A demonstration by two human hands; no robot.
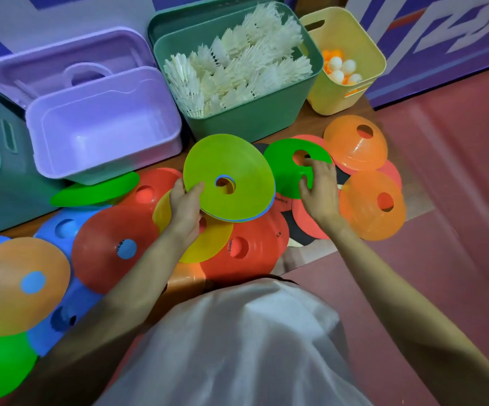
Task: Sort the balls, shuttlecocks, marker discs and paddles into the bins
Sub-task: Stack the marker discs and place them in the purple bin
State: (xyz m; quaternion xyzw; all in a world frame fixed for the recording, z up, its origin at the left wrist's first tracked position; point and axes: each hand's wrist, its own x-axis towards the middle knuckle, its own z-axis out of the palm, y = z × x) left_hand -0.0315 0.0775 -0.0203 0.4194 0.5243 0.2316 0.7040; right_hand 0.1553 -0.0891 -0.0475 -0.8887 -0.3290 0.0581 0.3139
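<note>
Left hand (185, 206) gripping lime disc stack (231, 177) by its rim, right hand (319, 189) pinching green disc (284, 171) edge.

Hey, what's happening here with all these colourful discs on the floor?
A person is gathering marker discs. The left hand holds a small stack with a lime disc on top, while the right hand grips a green disc from the pile. Many discs still lie loose on the floor. The purple bin looks empty; the green bin holds shuttlecocks and the yellow bin holds balls.
</note>
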